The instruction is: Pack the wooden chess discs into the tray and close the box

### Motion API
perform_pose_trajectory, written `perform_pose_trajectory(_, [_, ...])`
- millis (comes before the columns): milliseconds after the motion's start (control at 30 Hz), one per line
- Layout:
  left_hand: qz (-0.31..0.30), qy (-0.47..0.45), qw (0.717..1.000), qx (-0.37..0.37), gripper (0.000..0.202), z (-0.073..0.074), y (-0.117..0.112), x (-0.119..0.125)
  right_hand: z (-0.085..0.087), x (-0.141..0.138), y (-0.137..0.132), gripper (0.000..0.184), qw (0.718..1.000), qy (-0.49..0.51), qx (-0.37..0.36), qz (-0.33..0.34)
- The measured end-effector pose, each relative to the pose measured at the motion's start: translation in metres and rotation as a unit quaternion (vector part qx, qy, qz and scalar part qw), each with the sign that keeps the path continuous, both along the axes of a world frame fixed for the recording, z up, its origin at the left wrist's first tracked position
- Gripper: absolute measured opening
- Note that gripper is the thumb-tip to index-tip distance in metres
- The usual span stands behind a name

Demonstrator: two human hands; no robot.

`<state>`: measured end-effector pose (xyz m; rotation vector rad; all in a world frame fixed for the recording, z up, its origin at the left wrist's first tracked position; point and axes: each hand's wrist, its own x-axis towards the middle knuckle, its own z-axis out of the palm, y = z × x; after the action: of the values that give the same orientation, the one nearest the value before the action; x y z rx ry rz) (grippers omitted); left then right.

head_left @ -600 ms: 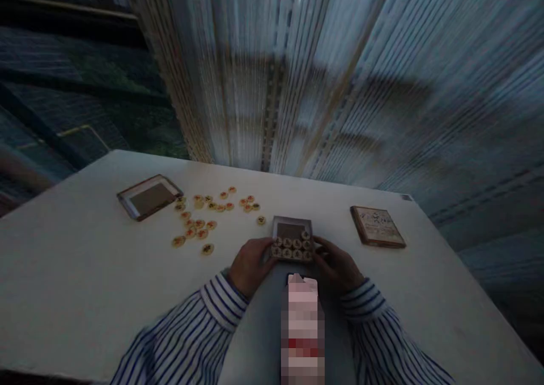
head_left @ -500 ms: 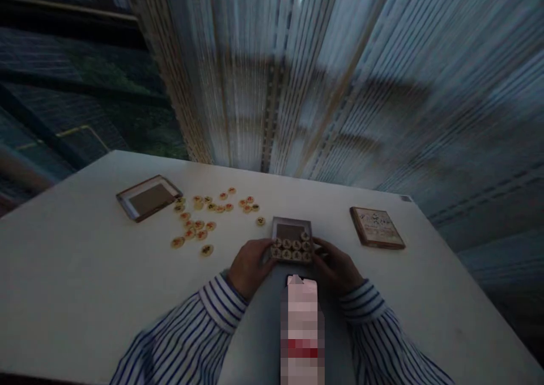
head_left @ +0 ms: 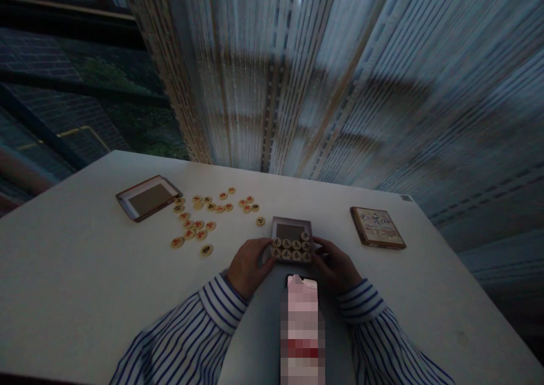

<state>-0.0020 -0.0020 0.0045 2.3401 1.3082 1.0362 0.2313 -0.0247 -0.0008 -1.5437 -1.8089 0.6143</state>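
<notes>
A white table [head_left: 93,288] stands by a string curtain [head_left: 263,79] and a window [head_left: 68,22]. The left hand [head_left: 249,267] and right hand [head_left: 340,267], half curled, hold a small box [head_left: 290,232].

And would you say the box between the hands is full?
The box is only partly full: two rows of discs fill its near part and one more sits beyond at the right, beside bare bottom.

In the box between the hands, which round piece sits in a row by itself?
The lone piece at the right of the box, farthest from the person; the other eight pieces fill two nearer rows of four.
</notes>
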Motion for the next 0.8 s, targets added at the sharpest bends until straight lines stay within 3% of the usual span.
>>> perform_pose_trajectory(800, [0.017,-0.023,1.0,-0.007,0.022,0.0002,0.0003,-0.0016,-0.0012,0.0007,0.0012,0.034,0.999,-0.009,0.053,-0.002])
